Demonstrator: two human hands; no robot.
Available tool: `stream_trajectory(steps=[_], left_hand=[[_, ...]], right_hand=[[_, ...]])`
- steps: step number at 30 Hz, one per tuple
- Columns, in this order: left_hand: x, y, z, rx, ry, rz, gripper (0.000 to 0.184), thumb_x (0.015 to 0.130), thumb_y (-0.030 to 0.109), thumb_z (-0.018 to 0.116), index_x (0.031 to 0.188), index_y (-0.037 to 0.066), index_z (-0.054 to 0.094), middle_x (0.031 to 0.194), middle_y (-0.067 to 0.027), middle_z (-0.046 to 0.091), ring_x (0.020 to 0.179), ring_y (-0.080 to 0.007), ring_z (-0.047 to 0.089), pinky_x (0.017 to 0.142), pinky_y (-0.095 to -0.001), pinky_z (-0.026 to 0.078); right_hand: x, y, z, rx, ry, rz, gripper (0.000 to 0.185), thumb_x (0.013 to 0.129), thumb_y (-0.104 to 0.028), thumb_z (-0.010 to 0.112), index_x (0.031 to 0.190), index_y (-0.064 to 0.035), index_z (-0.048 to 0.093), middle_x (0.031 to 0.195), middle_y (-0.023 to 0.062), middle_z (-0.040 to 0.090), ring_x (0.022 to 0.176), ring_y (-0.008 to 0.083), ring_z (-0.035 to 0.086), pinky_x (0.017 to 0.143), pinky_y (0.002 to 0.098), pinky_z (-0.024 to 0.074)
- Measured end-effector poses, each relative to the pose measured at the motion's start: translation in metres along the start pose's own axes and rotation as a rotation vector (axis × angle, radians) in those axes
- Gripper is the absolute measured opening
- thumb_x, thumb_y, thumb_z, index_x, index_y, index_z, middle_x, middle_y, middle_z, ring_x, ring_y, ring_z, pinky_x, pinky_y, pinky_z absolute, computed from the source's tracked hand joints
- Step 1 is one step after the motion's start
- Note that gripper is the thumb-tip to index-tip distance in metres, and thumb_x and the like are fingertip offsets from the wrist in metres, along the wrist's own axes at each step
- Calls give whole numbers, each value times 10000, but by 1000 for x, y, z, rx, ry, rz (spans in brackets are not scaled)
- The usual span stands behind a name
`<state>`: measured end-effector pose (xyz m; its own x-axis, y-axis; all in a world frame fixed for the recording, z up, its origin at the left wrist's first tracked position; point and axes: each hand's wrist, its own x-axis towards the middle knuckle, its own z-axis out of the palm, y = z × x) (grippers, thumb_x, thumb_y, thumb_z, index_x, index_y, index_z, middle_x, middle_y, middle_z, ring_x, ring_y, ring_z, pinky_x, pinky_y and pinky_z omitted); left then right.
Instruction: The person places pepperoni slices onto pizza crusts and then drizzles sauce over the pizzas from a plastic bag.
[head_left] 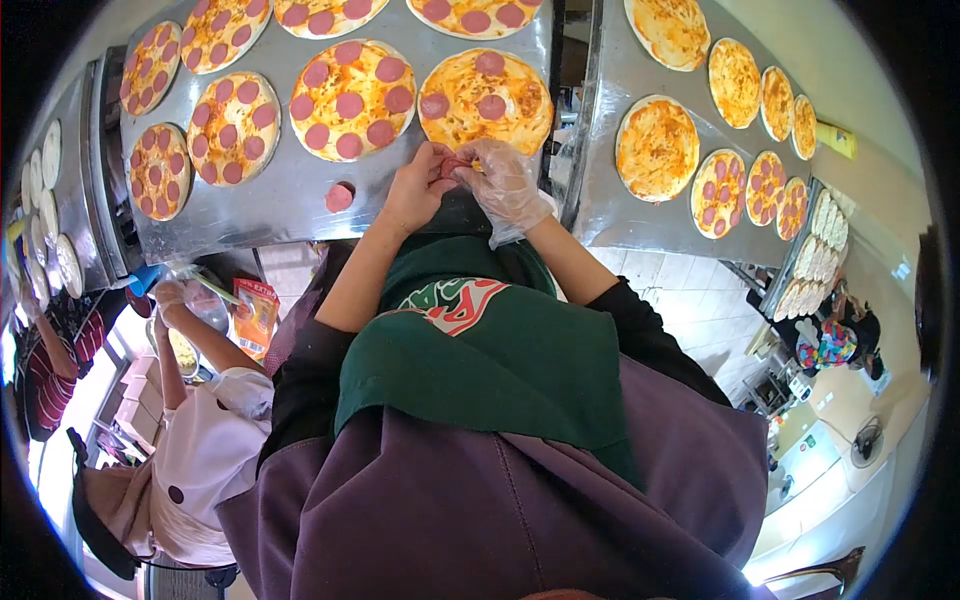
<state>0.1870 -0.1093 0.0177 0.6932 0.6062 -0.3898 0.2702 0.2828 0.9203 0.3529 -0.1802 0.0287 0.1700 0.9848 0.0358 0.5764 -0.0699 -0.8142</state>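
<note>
At the table's front edge, my bare left hand (421, 187) and my right hand (500, 185), in a clear plastic glove, meet with pinched fingers on reddish salami slices (453, 168). Just beyond them lies a round pizza (485, 98) with sauce, cheese and a few salami slices on its upper and left parts. Left of it is a pizza (351, 100) with salami spread all over. A small stack of salami (339, 197) rests on the metal table, left of my left hand.
More salami pizzas fill the metal table (270, 210). A second metal table (640, 222) at the right holds pizzas with and without salami, past a narrow gap. A co-worker (205, 450) stands close at the lower left, hands over a bowl.
</note>
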Motion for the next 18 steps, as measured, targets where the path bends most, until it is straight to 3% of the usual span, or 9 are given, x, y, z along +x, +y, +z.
stream_trajectory(steps=[18], left_hand=[[10,-3,4,43,-68,-73,395,848,-97,659,1180,18,477,1080,-93,675,1005,-148,655,866,-285,546]], right_hand=[[-13,26,5,108,-16,19,179,785,-43,742,912,-45,617,847,105,630,812,287,619,735,375,488]])
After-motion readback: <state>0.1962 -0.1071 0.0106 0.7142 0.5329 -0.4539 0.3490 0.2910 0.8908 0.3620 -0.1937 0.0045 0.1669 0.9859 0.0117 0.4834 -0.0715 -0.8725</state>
